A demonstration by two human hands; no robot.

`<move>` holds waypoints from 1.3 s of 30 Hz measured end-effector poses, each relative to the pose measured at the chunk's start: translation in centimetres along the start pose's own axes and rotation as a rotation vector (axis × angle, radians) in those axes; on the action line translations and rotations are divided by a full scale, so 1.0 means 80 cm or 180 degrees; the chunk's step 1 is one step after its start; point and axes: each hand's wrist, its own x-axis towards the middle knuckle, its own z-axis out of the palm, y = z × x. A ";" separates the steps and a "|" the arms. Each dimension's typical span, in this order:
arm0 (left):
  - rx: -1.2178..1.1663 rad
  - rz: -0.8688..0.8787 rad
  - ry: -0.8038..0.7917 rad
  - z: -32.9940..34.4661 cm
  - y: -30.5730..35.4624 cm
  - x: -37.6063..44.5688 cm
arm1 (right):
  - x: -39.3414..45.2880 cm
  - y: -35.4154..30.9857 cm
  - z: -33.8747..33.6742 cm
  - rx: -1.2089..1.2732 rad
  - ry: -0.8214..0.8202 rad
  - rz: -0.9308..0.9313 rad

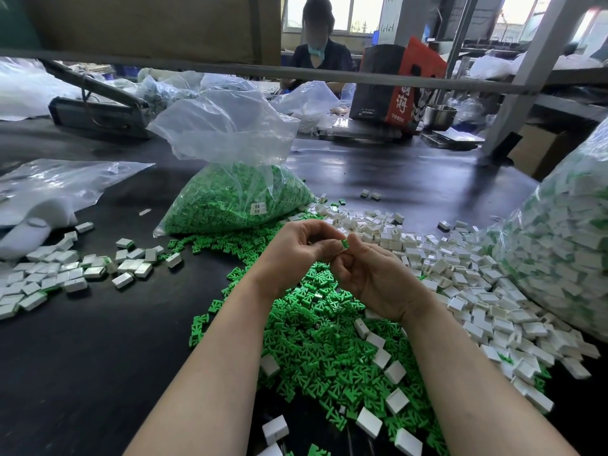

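Hands meet over the middle of the black table (98, 357): the left hand (296, 250) and the right hand (375, 278), both with curled fingers, pinch together one small green clip (344, 244) at their fingertips. Under them, toward 6 o'clock, lies the loose green pile (329, 340). White housings (460, 278) spread at 3 o'clock, a plastic bag (230, 199) full of green clips stands at 12 o'clock, and a group of white pieces (49, 274) lies at 9 o'clock.
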 end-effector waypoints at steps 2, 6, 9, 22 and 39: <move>0.0032 0.0006 -0.0017 0.000 0.001 -0.001 | 0.000 0.000 0.000 -0.0011 0.0009 0.0002; 0.0064 0.0025 -0.0037 -0.001 0.001 -0.001 | 0.000 -0.001 0.001 0.0060 0.0032 -0.0005; 0.0017 -0.0023 0.0035 -0.001 0.000 0.000 | 0.003 0.000 0.005 0.0022 -0.0007 0.0095; 0.0092 -0.0114 0.0058 0.003 0.007 0.000 | 0.008 0.002 0.001 0.0194 0.0018 0.0025; -0.0032 -0.0231 0.0912 0.041 0.002 0.006 | 0.007 0.003 0.007 0.0182 0.0266 -0.0249</move>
